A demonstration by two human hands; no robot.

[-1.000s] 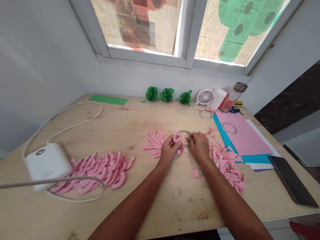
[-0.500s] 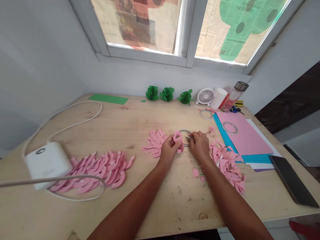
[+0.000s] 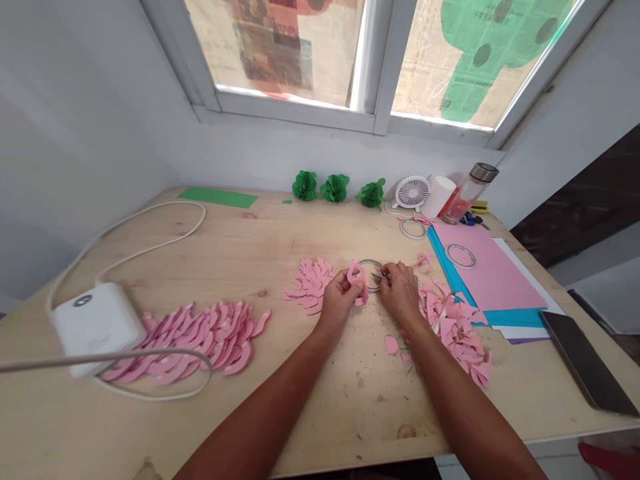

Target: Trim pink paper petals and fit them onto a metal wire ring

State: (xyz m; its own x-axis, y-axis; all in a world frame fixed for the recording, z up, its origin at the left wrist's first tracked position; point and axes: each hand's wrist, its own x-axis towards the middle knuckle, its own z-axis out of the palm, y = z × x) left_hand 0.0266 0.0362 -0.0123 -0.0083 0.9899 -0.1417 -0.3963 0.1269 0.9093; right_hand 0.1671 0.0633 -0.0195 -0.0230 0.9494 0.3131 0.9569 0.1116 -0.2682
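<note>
Pinched between the thumb and fingers of my left hand (image 3: 341, 297) is a piece of pink paper (image 3: 357, 275) with a cut-out opening near its top. Close by on the right, my right hand (image 3: 399, 287) is closed around small scissors (image 3: 377, 276); their metal blades point left toward the paper, and the handles are hidden in the fingers. Behind both hands lies a roll of tape (image 3: 370, 261), partly covered. Left of my left hand sits a small pile of curved pink paper pieces (image 3: 309, 285). Crumpled pink paper scraps (image 3: 457, 327) lie beside my right forearm.
A larger pile of pink paper strips (image 3: 215, 340) lies left, beside a white power bank (image 3: 100, 323) with a looping cable. Green paper balls (image 3: 334, 189), a small fan (image 3: 411, 192) and a bottle (image 3: 470, 193) line the back. Coloured sheets (image 3: 495, 280) and a phone (image 3: 587, 363) lie right.
The view has shifted very slightly. Both hands, the pink paper and the scissors stay in nearly the same place.
</note>
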